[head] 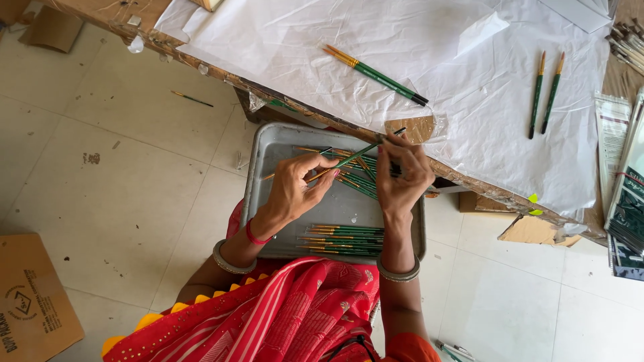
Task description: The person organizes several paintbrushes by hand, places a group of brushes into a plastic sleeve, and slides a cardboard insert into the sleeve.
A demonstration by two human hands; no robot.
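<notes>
We hold one green-handled paintbrush (352,159) across the gap between our hands, its long axis slanting from the left hand (300,184) up to the right hand (401,172), above the grey metal tray (268,157) on our lap. Both hands pinch it closed-fingered, the right nearest its dark tip, more brushes (342,240) lying below.

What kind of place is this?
Probably a small paintbrush packing workshop: a metal tray of green-handled brushes, more brushes on a plastic-covered table, and packets stacked at the side.
</notes>
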